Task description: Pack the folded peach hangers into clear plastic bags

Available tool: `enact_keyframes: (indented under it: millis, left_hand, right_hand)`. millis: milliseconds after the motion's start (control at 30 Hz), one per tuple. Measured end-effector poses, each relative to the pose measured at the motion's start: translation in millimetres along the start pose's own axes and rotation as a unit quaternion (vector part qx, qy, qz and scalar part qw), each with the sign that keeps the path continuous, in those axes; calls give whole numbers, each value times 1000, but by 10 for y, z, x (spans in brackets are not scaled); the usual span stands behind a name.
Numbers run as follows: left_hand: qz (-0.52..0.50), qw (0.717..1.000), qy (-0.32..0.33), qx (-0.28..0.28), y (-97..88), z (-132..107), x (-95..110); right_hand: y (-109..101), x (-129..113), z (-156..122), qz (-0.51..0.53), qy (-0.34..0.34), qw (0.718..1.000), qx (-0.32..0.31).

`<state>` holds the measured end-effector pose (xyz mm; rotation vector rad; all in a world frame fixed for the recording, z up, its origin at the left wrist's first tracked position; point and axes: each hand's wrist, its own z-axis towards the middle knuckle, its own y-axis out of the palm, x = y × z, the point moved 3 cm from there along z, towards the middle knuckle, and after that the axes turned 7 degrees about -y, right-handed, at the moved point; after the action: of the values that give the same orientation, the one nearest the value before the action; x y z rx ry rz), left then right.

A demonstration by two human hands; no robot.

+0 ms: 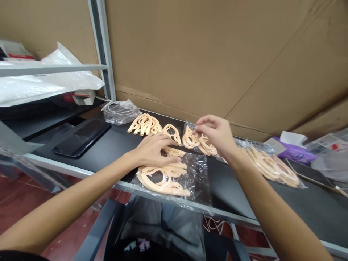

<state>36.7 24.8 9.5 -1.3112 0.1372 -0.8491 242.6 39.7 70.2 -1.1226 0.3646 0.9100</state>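
Observation:
My left hand (153, 148) lies flat, fingers stretched out, on a clear plastic bag (195, 174) holding peach-coloured plastic hanger pieces (163, 177) at the front edge of the black tabletop (108, 148). My right hand (216, 134) is raised just behind it, thumb and fingers pinched on the edge of a second clear bag (187, 127) with more peach pieces (199, 142) in it. Loose peach pieces (145, 125) lie in a small pile further back to the left.
A long bagged row of peach pieces (274, 166) lies on the right beside a phone (310, 174) and a purple packet (295, 152). A dark tablet (81, 137) lies left, a bagged white cable (119, 110) behind. Cardboard sheets back the table; a shelf holds white bags.

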Motion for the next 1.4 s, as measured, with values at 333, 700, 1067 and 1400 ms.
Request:
enact_keyframes:
  millis: [333,700,1067,1400]
  left_hand:
    - [-3,1000,13,-24,51,3,2]
    - [14,999,16,-25,47,-13,11]
    - [7,1000,12,-27,36,-6,0]
    - [2,999,13,-33,21,1,-3]
  right_hand:
    - [843,24,405,-374,-19,905,-200]
    - [761,71,392,-395,-10,889,-230]
    - [780,0,356,-379,24,904,-198]
    - [594,-4,445,-301,57,941,-144]
